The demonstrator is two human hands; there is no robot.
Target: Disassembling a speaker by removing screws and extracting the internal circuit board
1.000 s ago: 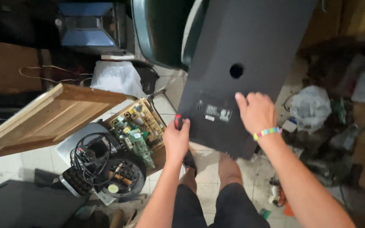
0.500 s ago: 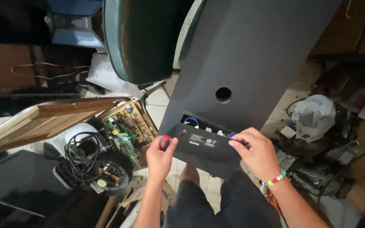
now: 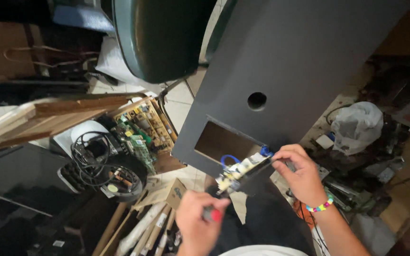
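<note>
R hand (image 3: 302,178) grip holds small circuit board (image 3: 240,171) w/ blue wires; L hand (image 3: 200,220) grip clasps red-tipped tool (image 3: 213,214).

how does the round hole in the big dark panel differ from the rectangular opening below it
The round hole is small and circular; the rectangular opening is much larger and straight-edged. The hole sits higher, mid-panel; the opening lies near the lower edge, just above the small circuit board the right hand holds. Both cut through the same dark panel.

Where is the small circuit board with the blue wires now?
In the head view, the small circuit board sits low and centre, held by the right hand just below the rectangular opening in the dark panel.
</note>
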